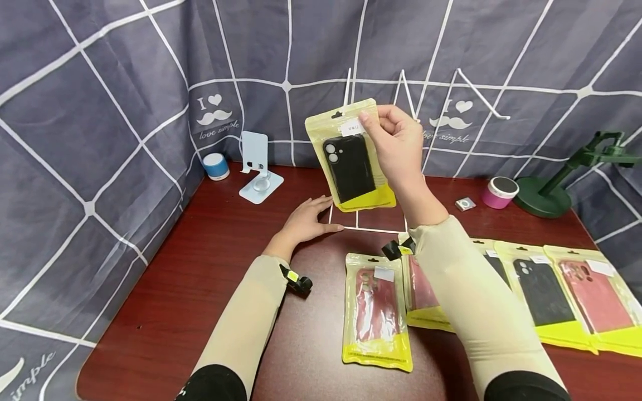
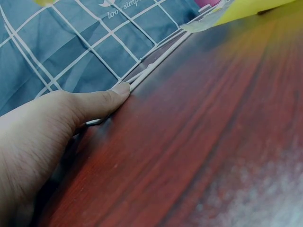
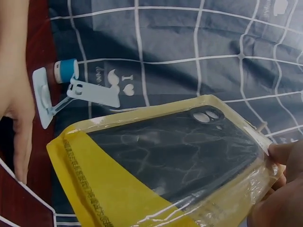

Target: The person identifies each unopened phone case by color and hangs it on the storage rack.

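My right hand pinches the top right corner of a packaged black phone case, thumb in front. The clear and yellow pouch is raised above the table, with its hang hole at the top and a white label. In the right wrist view the pouch shows the case's two camera rings. My left hand rests at the left front corner of a white wire rack, fingers extended. The left wrist view shows its thumb lying against the front wire. The held pouch hides part of the rack.
A packaged pink phone case lies in front of the rack. Several more pouches, including a black one, line the right side. Behind stand a light blue phone stand, blue speaker, pink speaker and green stand.
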The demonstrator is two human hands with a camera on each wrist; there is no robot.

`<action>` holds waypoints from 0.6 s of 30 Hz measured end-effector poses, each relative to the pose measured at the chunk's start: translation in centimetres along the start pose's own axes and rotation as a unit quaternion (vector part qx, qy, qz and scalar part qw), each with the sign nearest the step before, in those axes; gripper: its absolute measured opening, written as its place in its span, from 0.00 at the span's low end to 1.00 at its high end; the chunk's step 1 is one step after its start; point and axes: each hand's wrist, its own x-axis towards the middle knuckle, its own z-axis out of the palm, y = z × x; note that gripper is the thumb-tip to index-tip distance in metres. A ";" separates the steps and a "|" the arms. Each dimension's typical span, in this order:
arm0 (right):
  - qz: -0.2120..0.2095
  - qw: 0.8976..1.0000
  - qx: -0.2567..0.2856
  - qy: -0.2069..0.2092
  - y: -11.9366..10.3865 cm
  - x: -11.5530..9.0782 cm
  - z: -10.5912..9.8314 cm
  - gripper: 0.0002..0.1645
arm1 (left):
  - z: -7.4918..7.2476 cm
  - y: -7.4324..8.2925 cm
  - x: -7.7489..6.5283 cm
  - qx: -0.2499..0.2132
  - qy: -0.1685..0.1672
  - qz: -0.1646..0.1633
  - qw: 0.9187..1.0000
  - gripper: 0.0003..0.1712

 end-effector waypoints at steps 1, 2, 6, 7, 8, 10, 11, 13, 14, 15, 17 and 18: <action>0.000 1.000 -0.007 0.000 -0.2 -0.1 0.1 0.08 | 0.0 0.1 0.0 -0.001 0.000 -0.002 1.000 0.54; 0.000 1.000 -0.016 0.002 -0.1 0.0 0.2 0.08 | 0.0 0.2 0.0 -0.001 0.001 -0.002 1.000 0.54; 0.000 0.999 -0.042 0.014 -0.4 0.0 0.6 0.09 | 0.0 0.1 -0.2 -0.001 0.002 -0.003 1.000 0.54; 0.000 0.999 -0.044 0.017 -0.3 0.1 0.7 0.08 | 0.0 0.1 -0.2 0.000 0.002 -0.001 1.000 0.55; -0.003 0.999 -0.048 0.021 0.0 0.3 0.7 0.09 | 0.0 0.1 -0.2 0.001 0.002 0.001 1.000 0.55; -0.005 0.999 -0.048 0.023 0.0 0.5 0.8 0.09 | 0.0 0.0 -0.1 0.001 0.003 0.001 1.000 0.56; -0.007 0.999 -0.048 0.024 0.2 0.7 0.8 0.09 | 0.0 0.0 -0.1 0.001 0.003 0.001 1.000 0.56; -0.008 0.999 -0.047 0.025 0.9 1.2 0.7 0.09 | 0.0 0.0 -0.1 0.000 0.004 0.001 1.000 0.56; -0.007 0.998 -0.048 0.027 1.1 1.5 0.7 0.10 | 0.1 0.0 -0.1 0.003 0.004 0.001 1.000 0.56; -0.004 0.998 -0.050 0.029 1.4 1.8 0.6 0.10 | 0.1 0.0 0.0 0.004 0.004 0.001 1.000 0.56; 0.001 0.998 -0.054 0.034 1.9 2.4 0.5 0.10 | 0.1 0.0 0.0 0.005 0.005 0.003 1.000 0.56; 0.006 0.998 -0.056 0.037 2.1 2.7 0.5 0.10 | 0.1 0.0 0.0 0.007 0.006 0.005 1.000 0.56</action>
